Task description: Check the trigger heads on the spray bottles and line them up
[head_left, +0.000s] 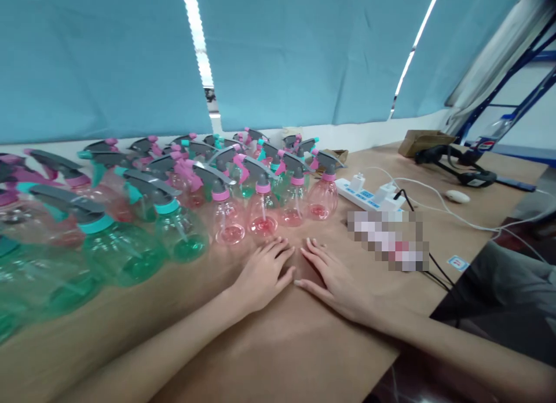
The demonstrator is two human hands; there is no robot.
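Note:
Both hands lie palm down on the brown tabletop [278, 345], close together but apart. My left hand [263, 275] has its fingers spread and holds nothing. Opposite it, my right hand [330, 278] rests flat with its fingers apart, likewise holding nothing. Just beyond the fingertips stand pink spray bottles, among them one with a pink collar [262, 209] and another at the row's right end [322, 197]. A green spray bottle [180, 232] with a turquoise collar stands to the left of my left hand. Several more pink and green ones crowd behind and leftward, partly hiding each other.
A white power strip [362, 197] with plugs and cables lies right of the bottles, near a blurred-out patch. Farther right are a white mouse [457, 196], a black strapped device [460, 168], a cardboard box [423, 141] and a Pepsi bottle [489, 139]. A person's grey-clothed leg [512, 275] shows beside the table.

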